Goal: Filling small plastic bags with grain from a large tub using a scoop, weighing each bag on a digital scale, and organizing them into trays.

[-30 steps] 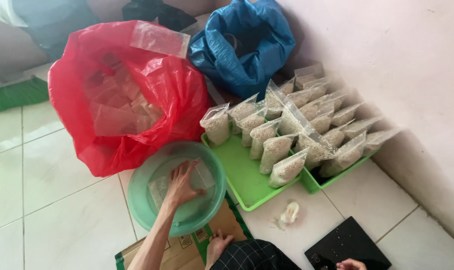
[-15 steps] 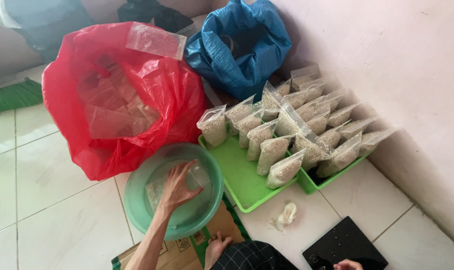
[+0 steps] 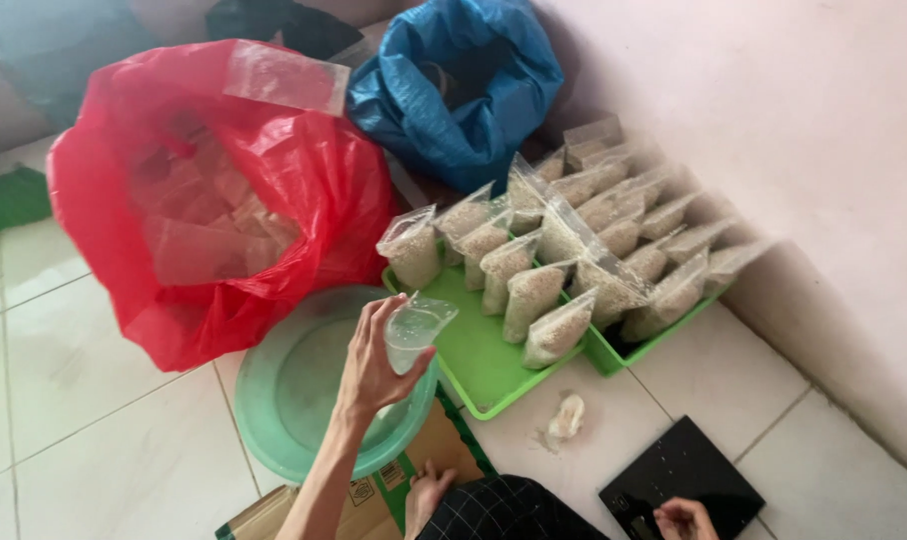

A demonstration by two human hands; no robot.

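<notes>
Clear, glossy plastic pouch pinched in left hand. Crinkly shiny red plastic bag beyond; smooth green plastic basin beneath.

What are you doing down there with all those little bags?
A person sits on the tiled floor, packing. The left hand holds an empty clear plastic pouch up over a round green basin. The right hand rests at a flat black scale. Many filled pouches stand in green trays by the wall, next to a red bag and a blue bag.
</notes>
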